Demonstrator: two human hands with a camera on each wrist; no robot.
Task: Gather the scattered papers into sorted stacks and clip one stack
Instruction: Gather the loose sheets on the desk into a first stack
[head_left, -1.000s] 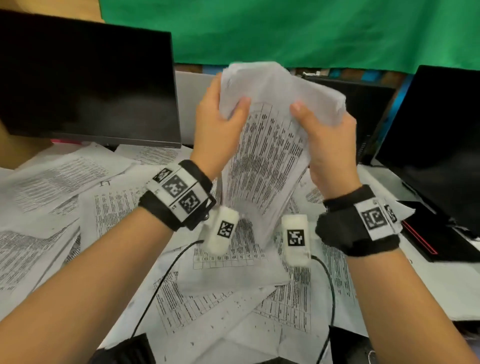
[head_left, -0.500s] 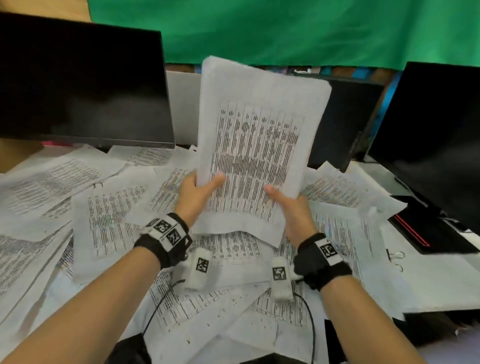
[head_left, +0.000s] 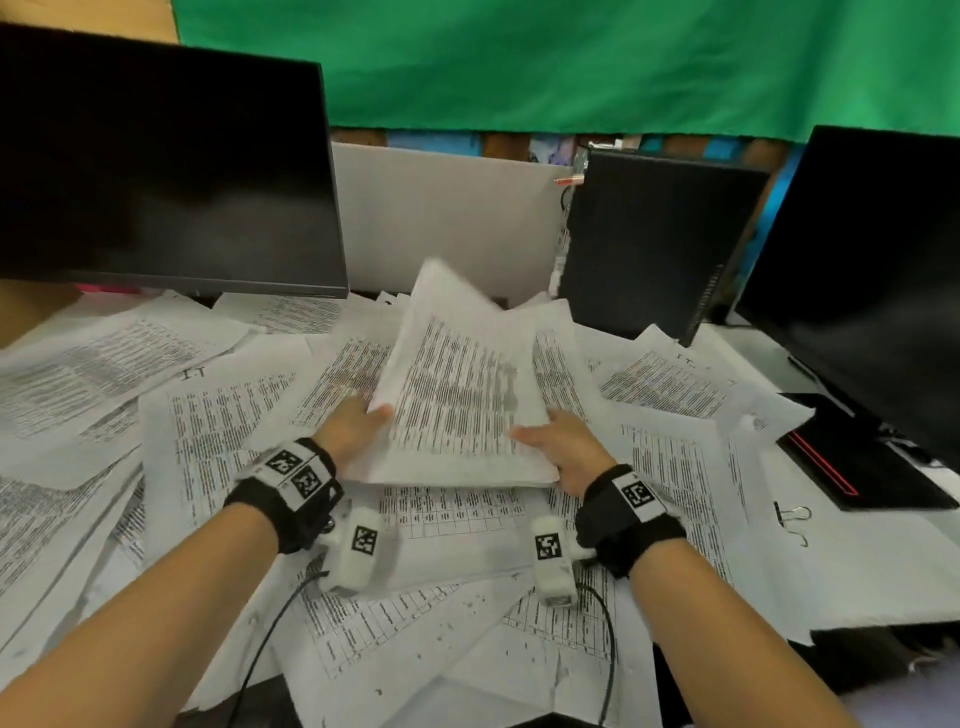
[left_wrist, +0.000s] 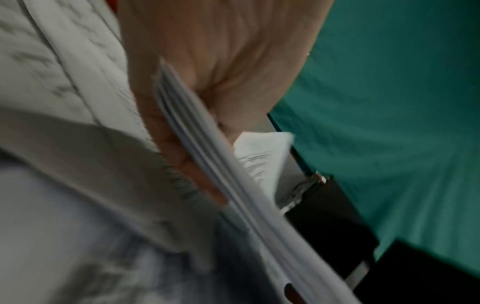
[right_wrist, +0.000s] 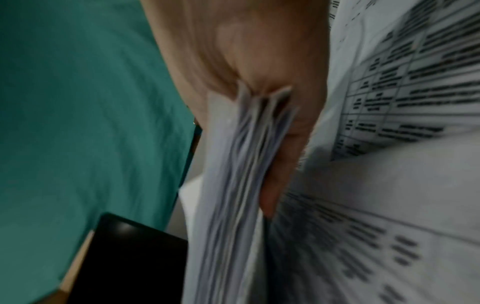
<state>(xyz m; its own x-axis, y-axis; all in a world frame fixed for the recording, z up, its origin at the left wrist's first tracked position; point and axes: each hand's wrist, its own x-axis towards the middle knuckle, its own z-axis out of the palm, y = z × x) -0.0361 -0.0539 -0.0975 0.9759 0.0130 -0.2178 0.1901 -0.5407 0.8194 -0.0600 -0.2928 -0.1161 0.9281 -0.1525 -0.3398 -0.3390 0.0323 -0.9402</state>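
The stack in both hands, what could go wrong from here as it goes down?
The stack is uneven: the right wrist view shows splayed edges, so sheets may slip out. The left hand and right hand hold it over loose papers, which could mix in. The binder clip may get buried.

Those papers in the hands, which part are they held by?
Both hands hold one stack of papers by its near bottom corners: the left hand at the left corner, the right hand at the right corner.
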